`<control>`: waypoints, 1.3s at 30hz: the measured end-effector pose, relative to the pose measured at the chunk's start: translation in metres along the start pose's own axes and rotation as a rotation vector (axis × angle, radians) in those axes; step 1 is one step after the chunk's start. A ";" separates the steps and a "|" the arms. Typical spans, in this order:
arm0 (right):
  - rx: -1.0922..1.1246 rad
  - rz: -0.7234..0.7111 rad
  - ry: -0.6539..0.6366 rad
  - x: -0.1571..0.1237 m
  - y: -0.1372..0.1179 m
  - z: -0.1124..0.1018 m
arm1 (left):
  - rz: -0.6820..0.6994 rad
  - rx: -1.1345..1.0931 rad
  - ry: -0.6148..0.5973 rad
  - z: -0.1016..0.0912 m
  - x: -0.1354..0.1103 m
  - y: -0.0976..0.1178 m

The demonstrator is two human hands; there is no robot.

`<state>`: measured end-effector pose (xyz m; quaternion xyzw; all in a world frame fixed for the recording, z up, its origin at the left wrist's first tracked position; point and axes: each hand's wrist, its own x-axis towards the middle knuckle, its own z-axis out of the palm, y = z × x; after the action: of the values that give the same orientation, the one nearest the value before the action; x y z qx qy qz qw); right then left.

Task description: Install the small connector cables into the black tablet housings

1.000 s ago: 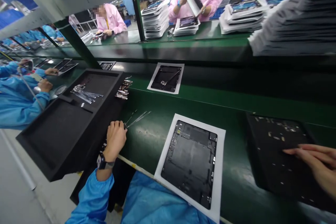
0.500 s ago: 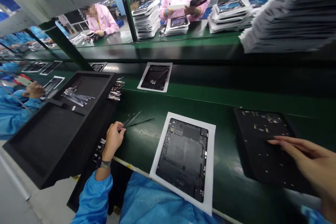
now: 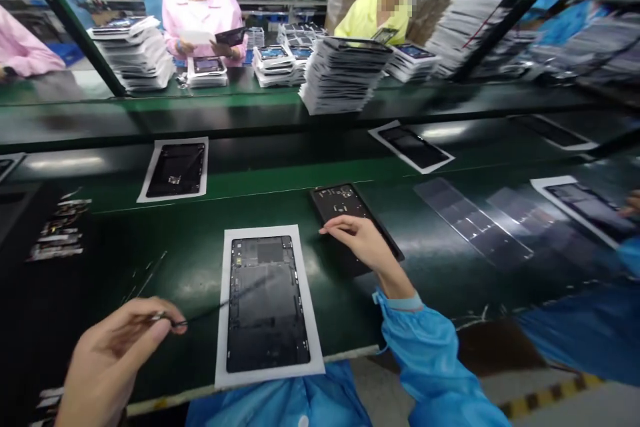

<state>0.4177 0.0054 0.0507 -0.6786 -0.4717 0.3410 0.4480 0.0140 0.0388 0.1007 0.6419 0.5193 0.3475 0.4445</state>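
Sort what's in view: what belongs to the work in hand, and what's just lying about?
Likely in use: thin dark strip, in the left hand; dark shell on its white sheet; black slab, under the right hand.

Likely lying about: clear sheets; far shell; tall stacks.

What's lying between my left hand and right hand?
The head view shows a tablet on a white sheet between your left hand and right hand; a blurred dark strip reaches over it.

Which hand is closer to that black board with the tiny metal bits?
Right. The right hand overlaps the black board in view; the left hand is left of it, beyond the paper-backed panel.
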 end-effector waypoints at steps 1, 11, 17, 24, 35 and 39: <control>-0.011 -0.021 -0.046 -0.001 -0.005 0.007 | 0.014 -0.058 -0.105 0.007 0.006 0.006; 0.010 -0.038 -0.303 -0.004 -0.017 0.062 | -0.276 -0.480 -0.570 0.111 0.075 -0.005; -0.008 -0.026 -0.363 -0.007 -0.011 0.068 | -0.335 -0.489 -0.629 0.128 0.079 -0.019; -0.096 -0.148 -0.315 -0.012 -0.007 0.071 | -0.312 -0.374 -0.608 0.136 0.075 -0.022; -0.344 -0.382 -0.325 -0.022 -0.010 0.080 | -0.185 -0.207 -0.614 0.149 0.067 -0.024; -0.366 -0.347 -0.347 -0.022 -0.008 0.082 | -0.152 -0.153 -0.581 0.151 0.064 -0.025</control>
<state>0.3352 0.0089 0.0294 -0.5888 -0.7037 0.2795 0.2828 0.1565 0.0713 0.0219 0.6384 0.3893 0.1534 0.6460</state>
